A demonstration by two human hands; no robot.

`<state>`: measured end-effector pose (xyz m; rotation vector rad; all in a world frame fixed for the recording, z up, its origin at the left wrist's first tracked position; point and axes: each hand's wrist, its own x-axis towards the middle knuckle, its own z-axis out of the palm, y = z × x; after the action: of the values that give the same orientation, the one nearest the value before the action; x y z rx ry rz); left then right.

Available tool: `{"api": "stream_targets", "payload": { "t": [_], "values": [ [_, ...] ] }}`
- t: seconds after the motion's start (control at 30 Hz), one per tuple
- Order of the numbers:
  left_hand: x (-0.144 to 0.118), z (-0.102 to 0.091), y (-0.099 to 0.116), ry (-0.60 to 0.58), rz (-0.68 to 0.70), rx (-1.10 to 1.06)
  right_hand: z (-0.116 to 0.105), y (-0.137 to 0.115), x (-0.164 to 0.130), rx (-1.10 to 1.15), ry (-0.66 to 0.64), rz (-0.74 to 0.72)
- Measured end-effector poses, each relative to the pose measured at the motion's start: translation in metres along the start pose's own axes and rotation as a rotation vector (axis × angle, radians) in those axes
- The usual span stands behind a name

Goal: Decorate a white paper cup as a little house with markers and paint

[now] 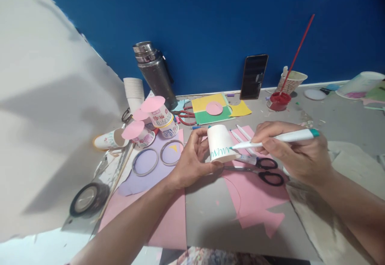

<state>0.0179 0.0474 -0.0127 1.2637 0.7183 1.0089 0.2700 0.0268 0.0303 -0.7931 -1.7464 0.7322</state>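
Observation:
A white paper cup (221, 138) is tipped upside down, with a wavy green line drawn near its rim. Fingers and thumb of my left hand (194, 158) are wrapped round its left side. My right hand (296, 152) grips a white marker (288, 136) with a green end cap, its tip touching the cup at the end of the wavy line. Below and right of the cup lie scissors (270, 178) with black handles, on pink paper (252, 192). More white markers (244, 131) rest on that paper behind the cup.
Decorated cups with pink paper discs (153, 104) stand at left, near a cup stack (133, 90) and a thermos (156, 74). Two rings (145, 162) lie on purple paper. A phone (254, 76) leans on the blue wall beside a red pot (279, 101). Tape (84, 199) sits front left.

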Motion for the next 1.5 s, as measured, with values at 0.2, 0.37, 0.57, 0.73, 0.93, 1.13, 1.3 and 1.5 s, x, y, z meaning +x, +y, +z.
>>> {"api": "stream_targets", "payload": {
  "t": [0.2,0.37,0.57,0.73,0.93,1.13,1.3,1.5],
  "values": [
    [0.000,0.000,0.001,-0.004,0.002,-0.034,0.001,0.001,0.002,0.016,0.043,0.005],
    [0.000,-0.001,0.001,-0.006,0.025,-0.030,0.001,0.000,0.003,0.059,0.016,0.046],
    [0.000,0.000,0.008,0.036,-0.004,-0.011,0.001,-0.002,0.005,0.080,0.032,0.053],
    [-0.002,-0.001,0.011,0.039,-0.033,-0.039,0.002,0.002,0.005,0.083,0.096,0.087],
    [-0.002,0.000,0.014,0.025,-0.046,-0.062,0.003,0.005,0.006,0.184,0.131,0.155],
    [-0.002,-0.001,0.013,0.053,-0.034,-0.065,0.003,0.002,0.009,0.281,0.115,0.185],
    [-0.001,-0.003,0.010,0.052,-0.050,-0.082,0.004,0.000,0.008,0.251,0.121,0.186],
    [-0.001,-0.003,0.012,0.000,-0.063,-0.154,0.011,0.002,0.004,0.077,0.166,0.180]
  ]
}}
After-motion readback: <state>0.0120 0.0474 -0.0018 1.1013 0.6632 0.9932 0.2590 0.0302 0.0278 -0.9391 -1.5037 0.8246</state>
